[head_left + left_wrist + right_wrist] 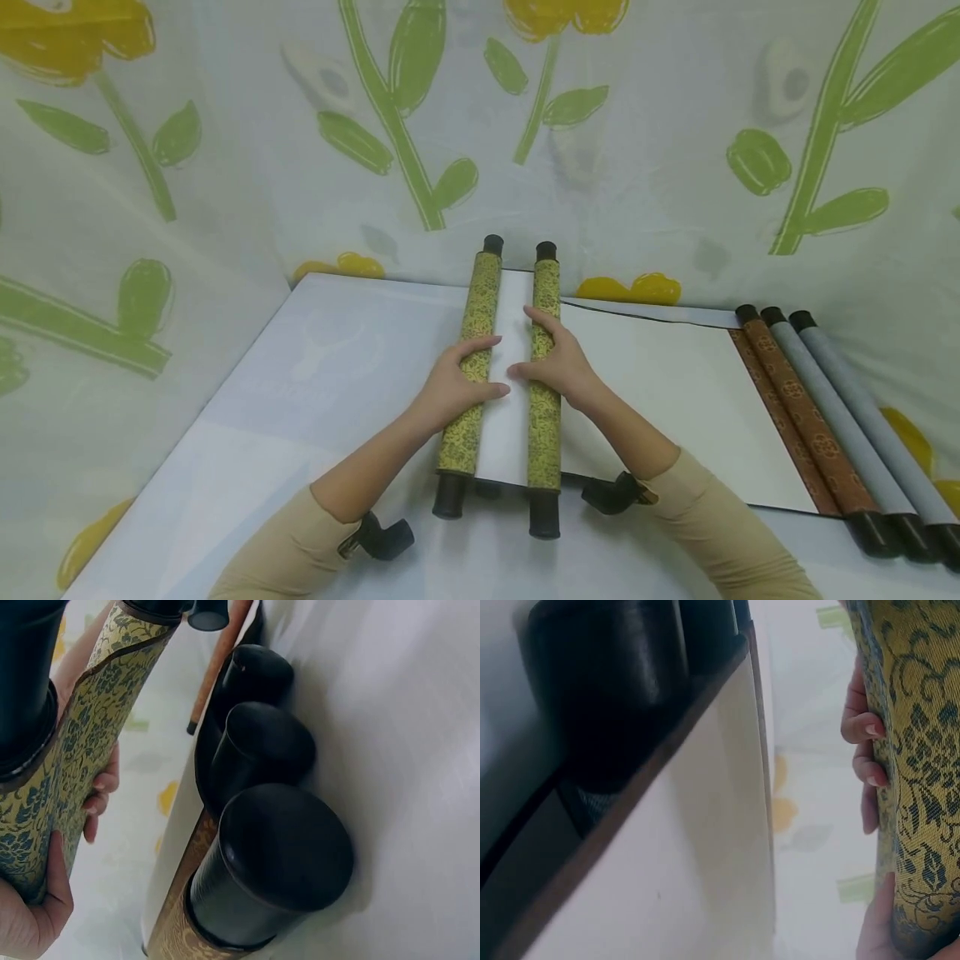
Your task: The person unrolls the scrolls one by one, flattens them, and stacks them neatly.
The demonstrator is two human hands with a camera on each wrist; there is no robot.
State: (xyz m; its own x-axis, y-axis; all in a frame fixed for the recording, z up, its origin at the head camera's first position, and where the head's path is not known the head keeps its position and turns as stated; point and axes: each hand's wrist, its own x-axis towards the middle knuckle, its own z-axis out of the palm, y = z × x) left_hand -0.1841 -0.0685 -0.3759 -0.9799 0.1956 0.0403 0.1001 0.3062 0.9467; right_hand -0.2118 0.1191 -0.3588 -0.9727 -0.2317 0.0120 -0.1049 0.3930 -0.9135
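Observation:
A hand scroll covered in yellow-green patterned brocade, with black end knobs, is partly unrolled as two rolls. My left hand grips the left roll, thumb and fingers around it. The right roll is held by my right hand, its thumb and index finger spread across the inner side. Between them runs a white paper strip. Dark leafy patterning covers the brocade in the left wrist view and the roll in the right wrist view. Some fingers are hidden behind the rolls.
A cream sheet lies unrolled to the right, joined to a brown patterned roll. Two grey rolls with black knobs lie alongside. A flower-print curtain hangs behind the white table. Black devices are strapped to both wrists.

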